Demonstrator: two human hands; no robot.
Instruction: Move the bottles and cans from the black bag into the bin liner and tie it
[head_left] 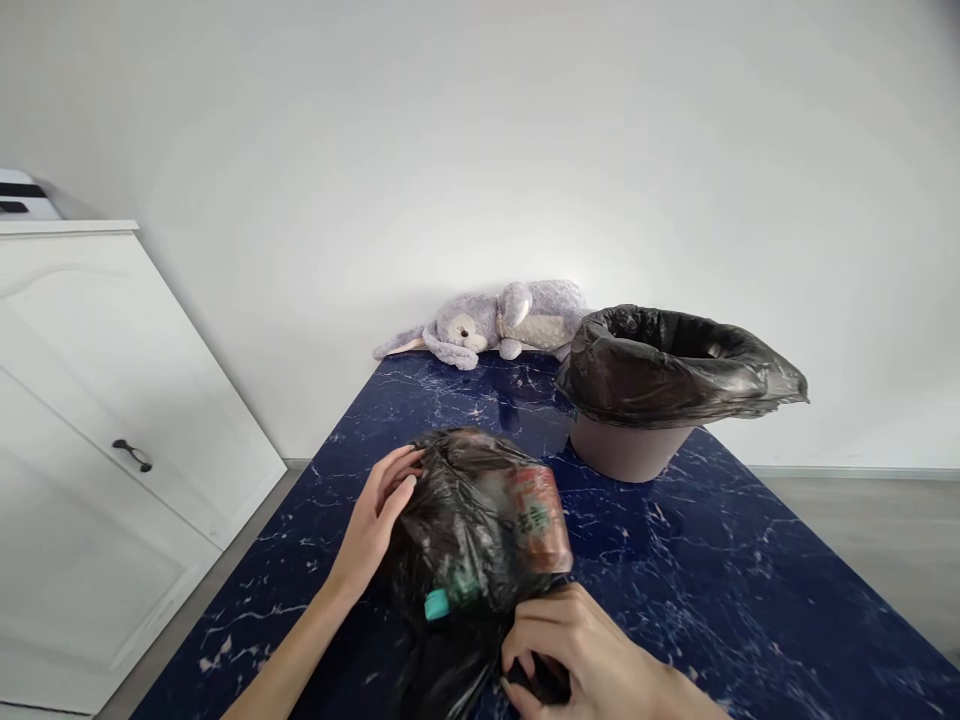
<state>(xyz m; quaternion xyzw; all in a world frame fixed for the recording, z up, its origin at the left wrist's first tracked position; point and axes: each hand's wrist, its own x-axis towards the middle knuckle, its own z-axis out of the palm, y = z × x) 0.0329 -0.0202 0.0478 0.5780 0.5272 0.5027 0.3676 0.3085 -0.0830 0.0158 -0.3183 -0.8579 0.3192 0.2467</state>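
A thin black plastic bag (465,500) lies bunched on the table close to me, stuffed with trash. An orange-red drink can (541,520) shows at its right side, and a bottle with a teal cap (437,604) pokes out at the front. Against the bag's left side rests my left hand (386,505), fingers spread and curved, not closed round it. Low at the bag's front right, my right hand (562,645) pinches the black plastic between thumb and fingers. The can is slightly blurred, and the rest of the bag's contents are mostly hidden.
A brownish bin (630,450) lined with a black bag (675,385) stands at the back right of the dark blue marbled table (675,580). A grey plush rabbit (517,320) lies along the back edge by the wall. To the left is a white cabinet (112,400).
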